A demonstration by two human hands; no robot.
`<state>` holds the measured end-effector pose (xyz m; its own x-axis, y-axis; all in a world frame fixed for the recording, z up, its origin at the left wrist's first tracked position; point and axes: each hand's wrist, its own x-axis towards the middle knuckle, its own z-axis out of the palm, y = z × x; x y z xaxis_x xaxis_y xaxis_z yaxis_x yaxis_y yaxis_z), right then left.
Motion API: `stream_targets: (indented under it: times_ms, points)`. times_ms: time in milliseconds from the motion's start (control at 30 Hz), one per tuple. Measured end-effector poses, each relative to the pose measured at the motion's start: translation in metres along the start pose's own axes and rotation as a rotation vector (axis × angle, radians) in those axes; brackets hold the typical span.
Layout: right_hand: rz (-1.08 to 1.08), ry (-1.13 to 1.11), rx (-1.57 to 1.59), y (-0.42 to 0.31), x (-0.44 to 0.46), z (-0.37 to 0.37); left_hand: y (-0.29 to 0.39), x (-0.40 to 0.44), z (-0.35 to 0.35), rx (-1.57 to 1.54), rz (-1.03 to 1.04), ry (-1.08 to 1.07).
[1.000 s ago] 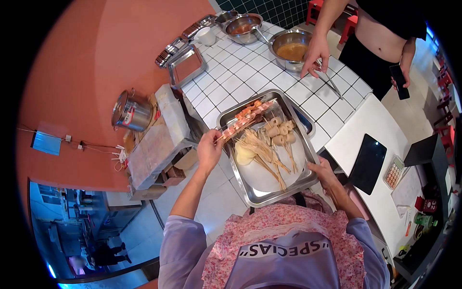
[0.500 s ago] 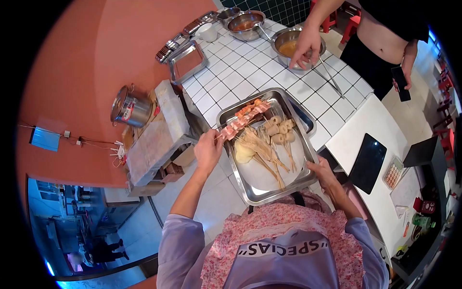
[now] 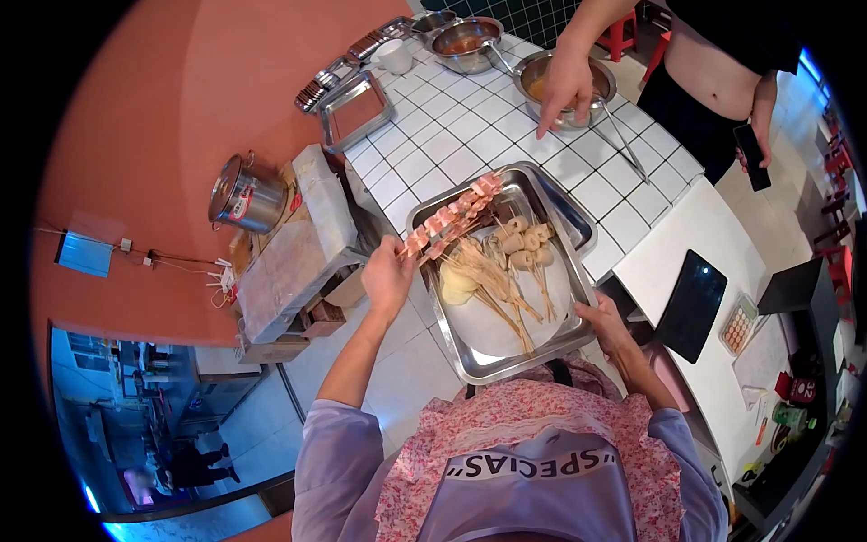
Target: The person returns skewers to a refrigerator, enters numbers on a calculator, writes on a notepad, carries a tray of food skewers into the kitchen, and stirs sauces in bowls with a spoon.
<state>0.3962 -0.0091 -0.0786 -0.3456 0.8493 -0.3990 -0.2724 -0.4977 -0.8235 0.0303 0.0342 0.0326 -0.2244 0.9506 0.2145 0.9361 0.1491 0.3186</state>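
Observation:
My left hand (image 3: pixel 388 278) is closed around the stick ends of skewers threaded with pink meat (image 3: pixel 452 215), which slant over the upper left of a metal tray (image 3: pixel 533 363). My right hand (image 3: pixel 610 325) grips the tray's right rim, thumb on top. On the tray's white lining lie skewers of rolled tan pieces (image 3: pixel 524 244), skewers of pale stringy food (image 3: pixel 483 271) and a pale round piece (image 3: pixel 458 285). How many meat skewers I hold is hard to make out.
A tiled counter (image 3: pixel 470 140) bears a bowl of yellowish sauce (image 3: pixel 540 88), a bowl of reddish sauce (image 3: pixel 465 45), an empty tray (image 3: pixel 357 113) and a white cup (image 3: pixel 394 57). Across it, another person's hand (image 3: pixel 569 81) points downward. A tablet (image 3: pixel 691 307) lies at right.
My left hand has lifted the meat skewers slightly, parting them from the food below. The other person's hand has shifted, with a finger stretched toward the counter. My right hand stays on the rim.

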Motion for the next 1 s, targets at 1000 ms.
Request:
stream_targets:
  times_ms: [1000]
  points:
    - [0.008, 0.006, -0.028, -0.002, 0.002, -0.001, -0.020, 0.016, 0.013, -0.048, 0.079, 0.029]
